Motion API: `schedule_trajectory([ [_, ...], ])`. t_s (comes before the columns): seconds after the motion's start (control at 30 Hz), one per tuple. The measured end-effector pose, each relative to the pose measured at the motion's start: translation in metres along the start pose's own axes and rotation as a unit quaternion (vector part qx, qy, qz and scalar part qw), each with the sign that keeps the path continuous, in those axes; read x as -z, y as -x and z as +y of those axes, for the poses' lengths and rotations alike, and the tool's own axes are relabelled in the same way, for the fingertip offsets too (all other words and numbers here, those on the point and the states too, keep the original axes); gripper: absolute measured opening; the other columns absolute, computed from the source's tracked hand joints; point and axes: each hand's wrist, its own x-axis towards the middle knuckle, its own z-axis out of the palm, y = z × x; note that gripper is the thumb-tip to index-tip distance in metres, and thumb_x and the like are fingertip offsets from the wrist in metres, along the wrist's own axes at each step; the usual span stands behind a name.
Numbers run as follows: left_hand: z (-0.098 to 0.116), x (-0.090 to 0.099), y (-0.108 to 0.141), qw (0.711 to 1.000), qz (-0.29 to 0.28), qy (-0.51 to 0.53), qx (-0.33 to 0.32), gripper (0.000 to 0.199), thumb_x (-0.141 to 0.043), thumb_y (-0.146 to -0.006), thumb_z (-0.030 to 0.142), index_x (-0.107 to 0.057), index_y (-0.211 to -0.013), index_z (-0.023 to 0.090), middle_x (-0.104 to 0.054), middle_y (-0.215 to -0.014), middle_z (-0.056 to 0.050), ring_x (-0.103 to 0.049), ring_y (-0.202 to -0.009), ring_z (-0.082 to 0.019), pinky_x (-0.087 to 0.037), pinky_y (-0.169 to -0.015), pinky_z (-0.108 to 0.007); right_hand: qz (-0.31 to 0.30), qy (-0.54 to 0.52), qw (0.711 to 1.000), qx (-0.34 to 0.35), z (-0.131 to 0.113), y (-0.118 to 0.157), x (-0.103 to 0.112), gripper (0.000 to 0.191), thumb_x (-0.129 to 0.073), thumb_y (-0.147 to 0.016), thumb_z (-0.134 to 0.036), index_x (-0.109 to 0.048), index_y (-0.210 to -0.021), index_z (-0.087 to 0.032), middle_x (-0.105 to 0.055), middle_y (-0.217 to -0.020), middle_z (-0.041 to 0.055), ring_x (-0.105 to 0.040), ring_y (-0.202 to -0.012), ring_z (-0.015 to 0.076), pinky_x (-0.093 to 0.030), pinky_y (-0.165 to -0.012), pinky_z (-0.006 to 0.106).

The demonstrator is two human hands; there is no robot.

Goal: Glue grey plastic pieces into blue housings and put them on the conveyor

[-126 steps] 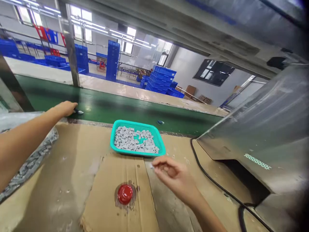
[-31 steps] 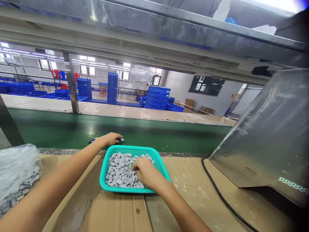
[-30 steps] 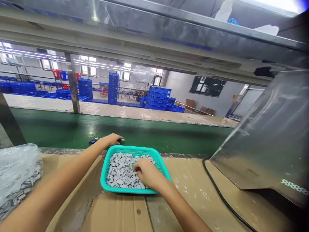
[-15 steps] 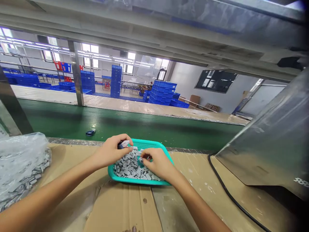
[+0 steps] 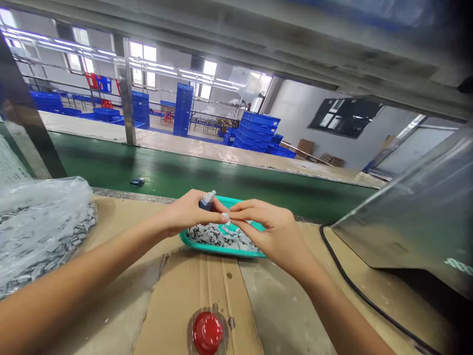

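My left hand [image 5: 185,213] is closed around a small blue-and-grey plastic piece [image 5: 207,200], whose grey end sticks up above the fingers. At its thumb and fingertips is a tiny pale plastic part [image 5: 225,217]. My right hand [image 5: 275,229] pinches that same pale part from the right, so the fingertips of both hands nearly meet. Just behind and below the hands stands a turquoise basket [image 5: 221,251] holding many loose grey plastic parts [image 5: 212,235]. The hands cover some of the basket's middle and right side.
A clear plastic bag of grey parts [image 5: 44,222] lies at the left. Nearer me is a red domed button [image 5: 207,333] on cardboard. One dark blue piece [image 5: 137,182] rests on the green belt [image 5: 170,172]. A black cable [image 5: 345,286] and sheet-metal panel [image 5: 410,212] border the right.
My right hand has come up out of the basket with a pale part and met my left hand's fingertips. The view has shifted downward, bringing the red button into sight.
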Motion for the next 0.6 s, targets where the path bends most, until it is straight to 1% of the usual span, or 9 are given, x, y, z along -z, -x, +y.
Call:
schedule_trajectory([
  [0.07,0.000,0.000,0.002,0.999,-0.035,-0.008,0.005,0.018,-0.065,-0.059,0.027,-0.063,-0.071,0.014,-0.057,-0.064,0.000,-0.047,-0.061,-0.009,-0.036,-0.057,-0.023,-0.006,-0.005,1.000,0.001,-0.004,0.005,0.004,0.014,-0.055,-0.072,-0.008,-0.065,-0.072,-0.018,-0.066,-0.076,0.0029,-0.060,-0.073,0.0136,-0.047,-0.066,0.024],
  [0.13,0.000,-0.004,0.005,0.998,-0.068,-0.010,0.005,0.021,-0.066,-0.059,0.028,-0.062,-0.074,0.015,-0.059,-0.068,0.000,-0.050,-0.064,-0.010,-0.037,-0.060,-0.023,-0.008,-0.004,1.000,-0.013,-0.009,0.012,0.007,0.014,-0.054,-0.072,-0.008,-0.064,-0.071,-0.018,-0.066,-0.072,0.0016,-0.060,-0.071,0.0134,-0.047,-0.065,0.024],
  [0.23,0.001,-0.009,0.010,0.995,-0.095,0.003,0.009,0.031,-0.066,-0.058,0.028,-0.060,-0.086,0.017,-0.059,-0.074,0.000,-0.051,-0.069,-0.011,-0.039,-0.063,-0.024,-0.024,-0.015,0.997,-0.070,-0.018,0.025,0.008,0.014,-0.054,-0.071,-0.007,-0.062,-0.071,-0.018,-0.064,-0.070,0.0008,-0.059,-0.066,0.0127,-0.047,-0.062,0.023],
  [0.27,0.001,-0.010,0.010,0.996,-0.092,0.011,0.014,0.035,-0.066,-0.058,0.028,-0.058,-0.091,0.017,-0.058,-0.075,0.000,-0.051,-0.068,-0.010,-0.038,-0.063,-0.023,-0.033,-0.024,0.995,-0.089,-0.022,0.031,0.008,0.013,-0.054,-0.070,-0.006,-0.062,-0.071,-0.017,-0.064,-0.070,0.0011,-0.059,-0.066,0.0126,-0.048,-0.061,0.023],
  [0.33,0.001,-0.008,0.009,0.997,-0.066,0.035,0.028,0.036,-0.063,-0.061,0.026,-0.056,-0.095,0.017,-0.056,-0.074,0.001,-0.048,-0.065,-0.009,-0.037,-0.059,-0.021,-0.061,-0.048,0.991,-0.107,-0.033,0.045,0.008,0.014,-0.055,-0.070,-0.006,-0.062,-0.073,-0.017,-0.064,-0.071,0.0015,-0.059,-0.067,0.0123,-0.048,-0.063,0.022],
  [0.43,-0.001,-0.003,0.004,0.992,-0.031,0.092,0.085,0.025,-0.054,-0.066,0.020,-0.057,-0.090,0.014,-0.051,-0.068,0.001,-0.043,-0.055,-0.007,-0.033,-0.050,-0.020,-0.119,-0.093,0.986,-0.076,-0.054,0.068,0.004,0.020,-0.055,-0.069,-0.003,-0.063,-0.080,-0.017,-0.064,-0.074,0.0021,-0.060,-0.067,0.0112,-0.049,-0.062,0.019],
  [0.47,-0.003,-0.002,0.002,0.987,-0.032,0.115,0.107,0.023,-0.050,-0.066,0.018,-0.057,-0.087,0.012,-0.050,-0.066,0.000,-0.042,-0.054,-0.007,-0.032,-0.049,-0.020,-0.122,-0.104,0.985,-0.068,-0.059,0.075,0.002,0.022,-0.054,-0.069,-0.001,-0.063,-0.082,-0.016,-0.065,-0.076,0.0033,-0.060,-0.068,0.0112,-0.050,-0.062,0.018],
  [0.53,-0.004,-0.001,0.000,0.976,-0.036,0.161,0.140,0.022,-0.045,-0.066,0.012,-0.058,-0.083,0.011,-0.050,-0.066,-0.002,-0.043,-0.054,-0.008,-0.034,-0.048,-0.021,-0.106,-0.106,0.986,-0.070,-0.068,0.085,-0.002,0.023,-0.054,-0.068,0.001,-0.063,-0.082,-0.016,-0.064,-0.077,0.0047,-0.060,-0.069,0.0115,-0.050,-0.062,0.018],
  [0.6,-0.005,-0.002,-0.001,0.965,-0.028,0.209,0.155,0.026,-0.041,-0.064,0.005,-0.058,-0.084,0.010,-0.052,-0.069,-0.003,-0.048,-0.059,-0.009,-0.039,-0.053,-0.021,-0.086,-0.099,0.989,-0.074,-0.071,0.089,-0.007,0.021,-0.054,-0.068,0.001,-0.064,-0.078,-0.015,-0.064,-0.074,0.0053,-0.060,-0.067,0.0115,-0.050,-0.060,0.018],
])
